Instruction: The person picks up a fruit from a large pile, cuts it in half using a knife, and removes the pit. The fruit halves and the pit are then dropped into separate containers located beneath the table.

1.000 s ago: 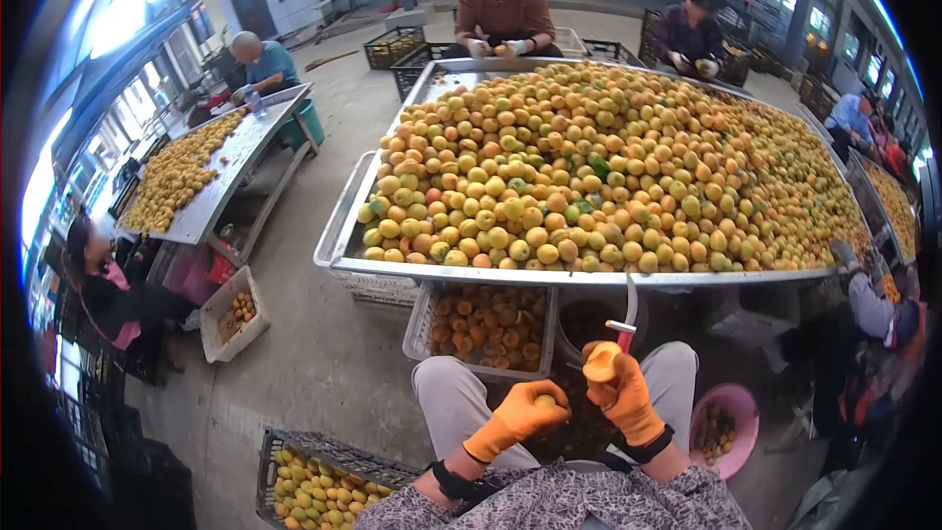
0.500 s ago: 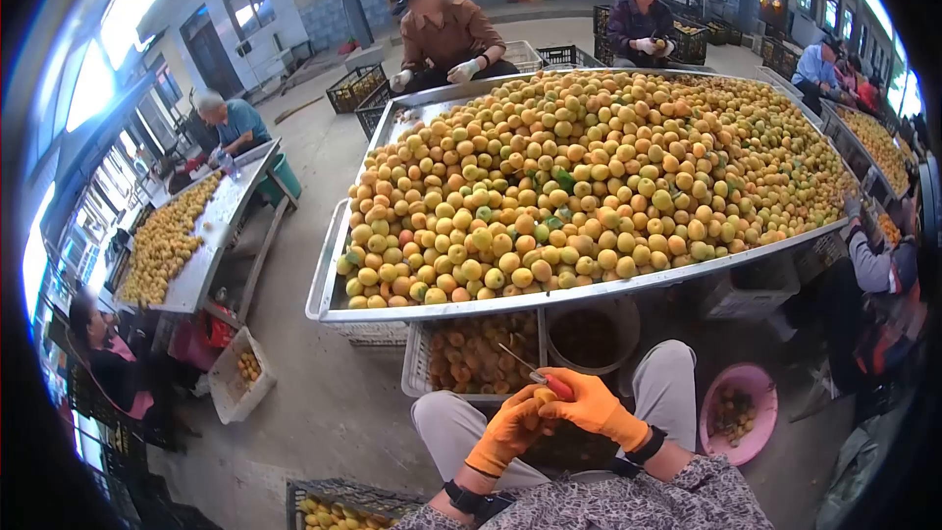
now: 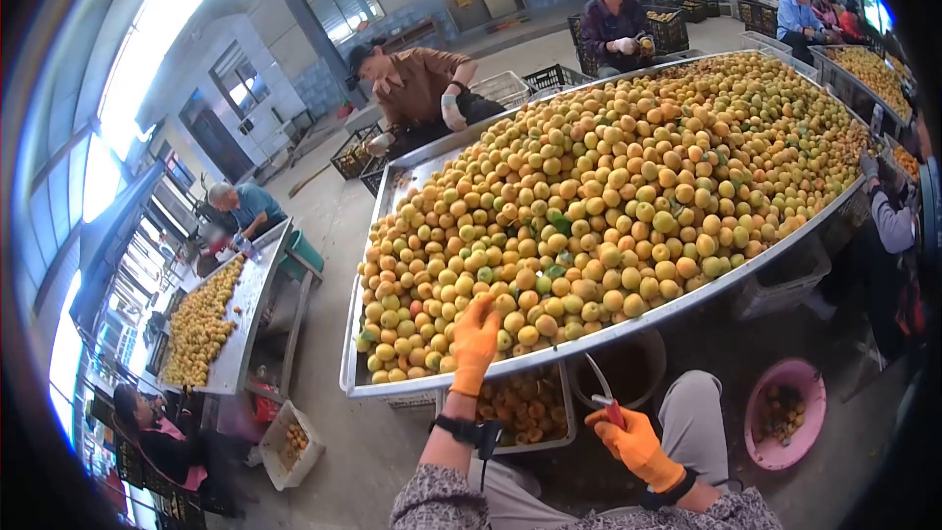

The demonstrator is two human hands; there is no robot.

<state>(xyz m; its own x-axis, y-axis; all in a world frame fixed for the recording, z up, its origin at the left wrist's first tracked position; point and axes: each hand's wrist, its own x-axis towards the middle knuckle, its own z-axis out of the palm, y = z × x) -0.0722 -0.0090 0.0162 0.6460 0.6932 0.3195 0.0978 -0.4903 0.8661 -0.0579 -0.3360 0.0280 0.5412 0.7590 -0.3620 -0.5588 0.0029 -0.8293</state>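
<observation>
My left hand [image 3: 475, 339], in an orange glove, reaches over the near rim of the metal table [image 3: 530, 365] and touches the heap of yellow-orange fruit [image 3: 589, 226]. Its fingertips are among the fruit, and whether they grip one is hard to tell. Below the table edge, over my lap, my right hand [image 3: 638, 447], also gloved in orange, is wrapped round the red handle of a knife [image 3: 600, 378]. The thin blade points up and to the left. Under the table edge, between my hands, is a white crate [image 3: 564, 429] of fruit pieces.
A pink basin [image 3: 785, 412] with some fruit stands on the floor at the right. Beside the crate is a round bucket [image 3: 657, 358]. Across the table sit a person in brown [image 3: 417, 93] and another in purple [image 3: 613, 29]. A second fruit table [image 3: 240, 334] stands at the left.
My left hand has moved from my right hand up and forward to the fruit heap. My right hand has lowered to the right with the knife. The view has tilted and shifted.
</observation>
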